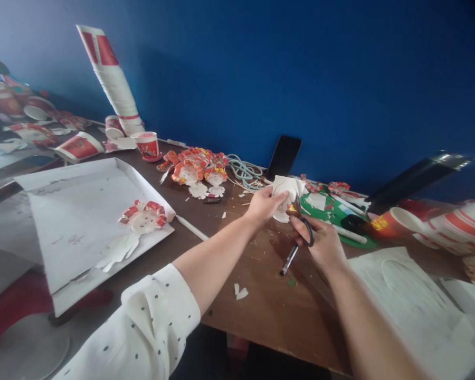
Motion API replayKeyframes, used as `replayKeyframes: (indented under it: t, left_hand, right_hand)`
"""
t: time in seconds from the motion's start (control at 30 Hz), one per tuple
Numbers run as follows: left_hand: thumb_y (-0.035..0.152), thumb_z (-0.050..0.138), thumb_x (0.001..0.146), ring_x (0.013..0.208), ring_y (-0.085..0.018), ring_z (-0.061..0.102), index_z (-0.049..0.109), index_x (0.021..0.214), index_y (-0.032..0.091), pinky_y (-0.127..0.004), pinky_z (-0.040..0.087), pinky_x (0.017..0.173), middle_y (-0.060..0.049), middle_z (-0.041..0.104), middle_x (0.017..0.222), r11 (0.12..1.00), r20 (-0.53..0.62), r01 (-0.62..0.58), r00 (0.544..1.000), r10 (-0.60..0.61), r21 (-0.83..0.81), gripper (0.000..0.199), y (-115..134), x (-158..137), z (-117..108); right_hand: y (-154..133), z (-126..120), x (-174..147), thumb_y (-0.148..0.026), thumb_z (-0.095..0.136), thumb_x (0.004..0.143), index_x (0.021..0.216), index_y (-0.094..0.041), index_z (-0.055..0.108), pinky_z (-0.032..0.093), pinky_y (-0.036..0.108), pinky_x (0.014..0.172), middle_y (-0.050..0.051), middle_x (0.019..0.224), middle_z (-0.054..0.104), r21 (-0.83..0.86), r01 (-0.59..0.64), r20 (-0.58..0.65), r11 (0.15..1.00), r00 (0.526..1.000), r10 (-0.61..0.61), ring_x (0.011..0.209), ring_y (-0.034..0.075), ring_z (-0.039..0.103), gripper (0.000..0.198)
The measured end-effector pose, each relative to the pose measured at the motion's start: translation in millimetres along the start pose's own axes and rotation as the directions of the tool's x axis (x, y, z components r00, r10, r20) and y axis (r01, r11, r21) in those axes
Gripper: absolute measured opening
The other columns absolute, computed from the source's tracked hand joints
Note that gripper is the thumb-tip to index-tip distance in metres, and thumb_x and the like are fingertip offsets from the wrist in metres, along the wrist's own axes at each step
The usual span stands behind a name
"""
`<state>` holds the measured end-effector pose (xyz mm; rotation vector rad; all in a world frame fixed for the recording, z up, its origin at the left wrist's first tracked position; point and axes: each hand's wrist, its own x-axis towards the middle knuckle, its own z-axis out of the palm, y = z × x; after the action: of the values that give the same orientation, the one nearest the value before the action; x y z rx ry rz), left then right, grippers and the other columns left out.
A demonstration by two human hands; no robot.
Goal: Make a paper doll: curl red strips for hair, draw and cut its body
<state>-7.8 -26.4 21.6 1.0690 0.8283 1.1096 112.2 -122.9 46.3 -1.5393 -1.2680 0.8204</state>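
My left hand (pixel 266 205) pinches a small white paper piece (pixel 283 184) that has faint drawn lines on it. In my right hand (pixel 325 240) are black-handled scissors (pixel 309 232), their blades up against the right side of the paper. A dark pen (pixel 289 259) points down just below the right hand; whether the fingers hold it too I cannot tell. Under the hands is the brown table (pixel 245 327), with small white paper scraps (pixel 241 292) on it. Part of the paper's lower edge is hidden by my fingers.
Red-and-white cut paper-cup shapes (pixel 198 166) lie in a heap near a light blue cable (pixel 243 170). A black phone (pixel 285 155) leans on the blue wall. A tall cup stack (pixel 116 84) stands at left, behind a white box lid (pixel 79 227). Further cups (pixel 399 222) lie at right.
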Motion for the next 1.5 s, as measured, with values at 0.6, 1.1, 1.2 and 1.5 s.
replayKeyframes:
  t: [0.6,1.1,1.2,1.5]
  left_hand:
    - [0.031,0.068,0.079,0.059,-0.011,0.059,0.067,0.085,0.012,-0.023,0.048,0.060,-0.004,0.068,0.072,1.000,0.033,-0.015,0.999,0.015,0.013,0.020,-2,1,-1]
    - [0.031,0.069,0.077,0.059,-0.011,0.058,0.067,0.085,0.012,-0.023,0.047,0.058,-0.005,0.067,0.073,1.000,0.044,-0.010,0.999,0.010,-0.020,0.021,-4,2,-2]
    - [0.031,0.069,0.077,0.060,-0.011,0.058,0.067,0.085,0.012,-0.023,0.047,0.059,-0.004,0.067,0.073,1.000,0.042,-0.018,0.999,0.019,-0.021,0.020,-5,2,-3]
    - [0.031,0.070,0.076,0.056,-0.010,0.056,0.067,0.084,0.012,-0.023,0.045,0.056,-0.002,0.065,0.068,0.999,0.038,-0.006,0.999,0.008,-0.051,0.021,-6,3,-4]
  right_hand:
    - [-1,-6,2,-0.057,0.073,0.069,0.056,-0.017,0.060,0.035,0.023,0.044,-0.003,0.049,0.049,-0.029,0.013,0.021,0.999,1.000,-0.012,0.045,0.007,0.042,0.043]
    - [2,-8,3,-0.054,0.073,0.071,0.060,-0.017,0.062,0.034,0.023,0.046,-0.004,0.049,0.048,-0.029,0.008,0.040,1.000,0.999,-0.007,0.045,0.007,0.040,0.040]
    - [1,-8,3,-0.053,0.072,0.072,0.060,-0.017,0.061,0.033,0.023,0.046,-0.004,0.049,0.047,-0.026,0.005,0.043,1.000,0.999,-0.004,0.045,0.007,0.040,0.040]
    - [0,-11,4,-0.051,0.073,0.072,0.055,-0.017,0.060,0.032,0.023,0.046,-0.004,0.047,0.047,-0.036,0.013,0.073,0.999,0.997,-0.010,0.044,0.007,0.039,0.040]
